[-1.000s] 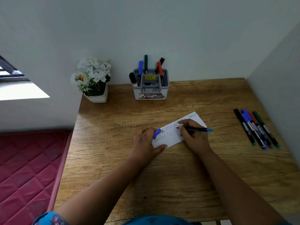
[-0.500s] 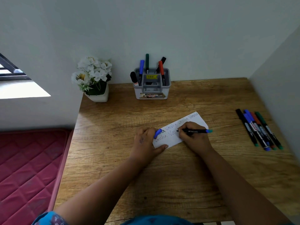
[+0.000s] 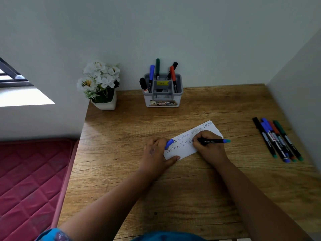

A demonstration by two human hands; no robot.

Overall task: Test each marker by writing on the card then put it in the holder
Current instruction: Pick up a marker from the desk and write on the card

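One white card lies under both hands. One marker is pinched in the right hand, and one blue cap sits in the fingers of the left hand. Far beyond the hands stands one grey holder with five markers upright in it: one black-capped, one blue, one green, one red, one black. Well to the right of the right hand lie five loose markers side by side. One pot of white flowers stands beyond the left hand.

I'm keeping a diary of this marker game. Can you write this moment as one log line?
step: testing marker | right hand: writing on card with marker | left hand: holds blue cap, steadies card | holder: five markers
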